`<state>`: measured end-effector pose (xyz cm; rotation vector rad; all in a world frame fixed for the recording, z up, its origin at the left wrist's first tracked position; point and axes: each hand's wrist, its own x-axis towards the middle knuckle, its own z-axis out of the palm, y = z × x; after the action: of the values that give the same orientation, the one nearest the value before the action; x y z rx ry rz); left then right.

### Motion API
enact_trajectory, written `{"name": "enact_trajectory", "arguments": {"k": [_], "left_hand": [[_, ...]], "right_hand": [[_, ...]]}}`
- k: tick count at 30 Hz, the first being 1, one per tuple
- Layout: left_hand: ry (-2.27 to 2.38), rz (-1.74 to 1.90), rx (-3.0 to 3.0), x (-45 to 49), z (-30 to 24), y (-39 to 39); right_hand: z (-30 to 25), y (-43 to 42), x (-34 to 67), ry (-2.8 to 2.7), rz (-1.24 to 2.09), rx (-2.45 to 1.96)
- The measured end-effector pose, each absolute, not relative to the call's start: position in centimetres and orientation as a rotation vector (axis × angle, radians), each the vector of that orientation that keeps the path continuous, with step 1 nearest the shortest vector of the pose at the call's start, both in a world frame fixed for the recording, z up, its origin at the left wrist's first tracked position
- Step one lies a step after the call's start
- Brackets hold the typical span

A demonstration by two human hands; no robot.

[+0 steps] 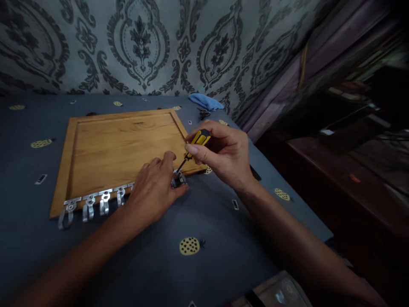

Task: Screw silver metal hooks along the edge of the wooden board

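**Screwdriver at the rail's right end**

The right hand is closed round a screwdriver with a yellow and black handle, thumb and fingers pinching the grip. The shaft slants down and to the left, and its tip meets the right end of a metal rail of hooks. The rail runs along the near edge of a wooden board. The left hand lies flat, palm down, over the rail's right part. Its fingers are loosely spread and grasp nothing, and the fingertips sit just beside the screwdriver tip. Four hooks show to the left of that hand, hanging off the board's edge. The board rests on a table covered in grey-blue fabric with yellow pineapple prints. A blue cloth lies at the far edge, near the patterned wall
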<state>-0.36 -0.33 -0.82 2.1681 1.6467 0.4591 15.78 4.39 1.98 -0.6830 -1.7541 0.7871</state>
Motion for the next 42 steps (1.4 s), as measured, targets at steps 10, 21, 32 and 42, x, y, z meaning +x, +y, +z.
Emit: {"name": "enact_trajectory", "arguments": {"k": [10,21,32,42], "left_hand": [[1.651,0.405,2.153,-0.3,-0.5,-0.3],[1.650,0.449,2.163,-0.4,-0.9,-0.4],[1.650,0.451,2.170,-0.4,-0.9,-0.4],[1.658,0.472,2.185,-0.4,-1.0,-0.4]], "right_hand": [[2.6,4.4,16.5,-1.877,0.822,-0.686],[1.9,4.4,15.9,-1.707,0.713,-0.729],[1.5,4.4,16.0,-1.741,0.711,-0.751],[1.5,4.3,16.1,-1.801,0.628,-0.748]]}}
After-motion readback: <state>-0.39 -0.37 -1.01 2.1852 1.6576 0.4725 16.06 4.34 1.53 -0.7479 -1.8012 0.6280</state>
